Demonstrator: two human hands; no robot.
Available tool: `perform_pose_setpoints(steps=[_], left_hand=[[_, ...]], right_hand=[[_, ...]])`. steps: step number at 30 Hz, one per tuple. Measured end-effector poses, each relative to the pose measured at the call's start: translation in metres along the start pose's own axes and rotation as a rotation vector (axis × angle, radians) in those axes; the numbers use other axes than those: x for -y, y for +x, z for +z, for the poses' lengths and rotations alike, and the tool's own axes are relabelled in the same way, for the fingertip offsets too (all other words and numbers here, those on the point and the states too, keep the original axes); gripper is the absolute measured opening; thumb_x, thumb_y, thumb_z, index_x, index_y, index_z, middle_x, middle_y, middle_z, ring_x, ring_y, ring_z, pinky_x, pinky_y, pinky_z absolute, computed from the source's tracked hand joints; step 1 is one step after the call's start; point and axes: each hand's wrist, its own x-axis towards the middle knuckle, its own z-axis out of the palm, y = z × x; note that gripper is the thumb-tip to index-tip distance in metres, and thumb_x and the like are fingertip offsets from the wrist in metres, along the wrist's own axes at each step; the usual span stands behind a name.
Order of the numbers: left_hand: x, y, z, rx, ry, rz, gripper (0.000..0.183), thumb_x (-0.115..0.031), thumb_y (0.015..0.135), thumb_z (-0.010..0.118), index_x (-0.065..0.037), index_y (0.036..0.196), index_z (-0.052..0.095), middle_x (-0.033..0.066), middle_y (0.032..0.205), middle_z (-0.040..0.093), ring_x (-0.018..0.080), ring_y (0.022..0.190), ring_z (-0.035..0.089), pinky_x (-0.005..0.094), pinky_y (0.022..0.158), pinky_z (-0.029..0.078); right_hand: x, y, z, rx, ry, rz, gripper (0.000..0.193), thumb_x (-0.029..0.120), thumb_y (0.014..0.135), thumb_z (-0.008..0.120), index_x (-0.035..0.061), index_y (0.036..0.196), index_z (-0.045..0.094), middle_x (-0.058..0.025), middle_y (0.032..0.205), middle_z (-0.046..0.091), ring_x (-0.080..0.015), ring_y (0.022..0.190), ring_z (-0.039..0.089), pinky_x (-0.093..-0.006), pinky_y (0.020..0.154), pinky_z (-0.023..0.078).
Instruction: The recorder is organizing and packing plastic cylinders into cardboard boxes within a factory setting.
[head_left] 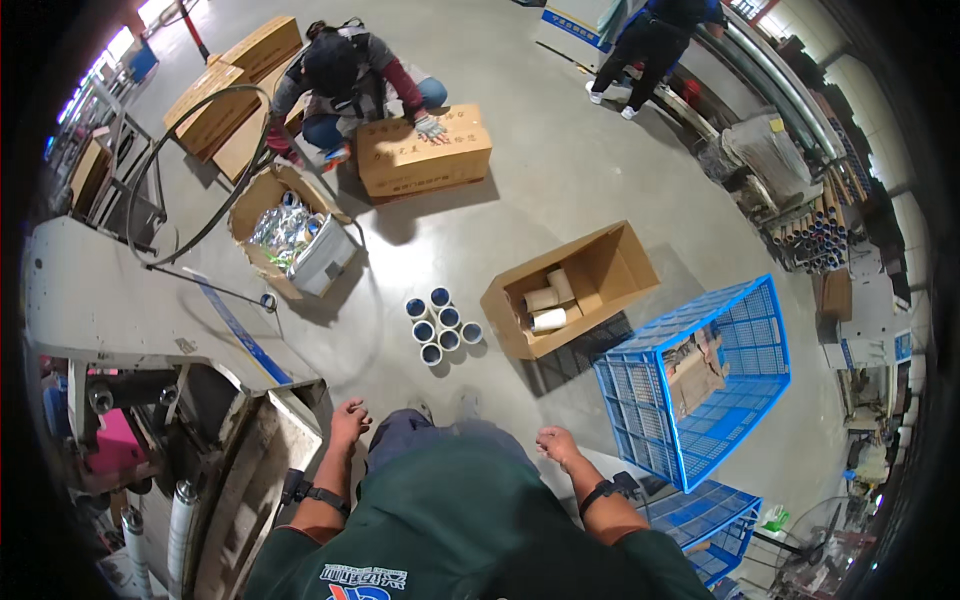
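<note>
My left hand [350, 422] hangs beside my thigh, near the machine's edge, its fingers loosely bent and apart with nothing in them. My right hand [557, 444] hangs at the other side, fingers curled in, and no object shows in it. On the floor ahead of my feet stand several cream-coloured rolls [449, 340] on end, grouped together, with dark blue at their open ends. Right of them is an open cardboard box [605, 262] with a few pale rolls [548, 320] lying inside. Neither hand touches the rolls or the box.
Machinery [130, 290] flanks my left. Blue plastic crates [640, 415] stand at my right, one holding cardboard. A crouching person [345, 80] rests a gloved hand on a closed carton [430, 155]. Nearby is a box [262, 180] with a grey bin of clear wrapping. Another person [655, 50] stands far right.
</note>
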Motion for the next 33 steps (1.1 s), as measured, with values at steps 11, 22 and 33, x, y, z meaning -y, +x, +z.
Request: perform_pose_setpoints(steps=[11,22,33], left_hand=[[-0.026,0.106,-0.047,0.157,0.148,-0.13,0.029,-0.001,0.08,0.054,-0.005,0.108,0.051,0.0092,0.072,0.056,0.0222,0.05,0.057,0.0333,0.042,0.045],[-0.176,0.218,-0.08,0.407,0.149,0.021,0.031,0.001,0.08,0.054,0.001,0.111,0.051,0.008,0.074,0.056,0.0182,0.055,0.057,0.0283,0.042,0.043],[-0.114,0.18,-0.065,0.378,0.305,-0.107,0.036,-0.002,0.077,0.06,-0.003,0.112,0.053,0.0086,0.075,0.06,0.0226,0.056,0.062,0.0333,0.048,0.049]], right_hand=[[-0.006,-0.008,0.038,-0.236,0.266,-0.142,0.026,0.018,0.083,0.063,0.0007,0.103,0.062,-0.0079,0.085,0.066,-0.0164,0.074,0.064,-0.0303,0.063,0.051],[-0.032,-0.022,0.208,-0.195,0.038,-0.298,0.029,0.017,0.084,0.067,0.0006,0.107,0.064,-0.0096,0.094,0.067,-0.02,0.082,0.065,-0.0315,0.068,0.052],[0.012,-0.053,0.166,-0.282,0.486,0.069,0.033,0.016,0.086,0.062,0.0023,0.116,0.058,-0.0073,0.095,0.066,-0.0189,0.083,0.065,-0.0303,0.071,0.053]])
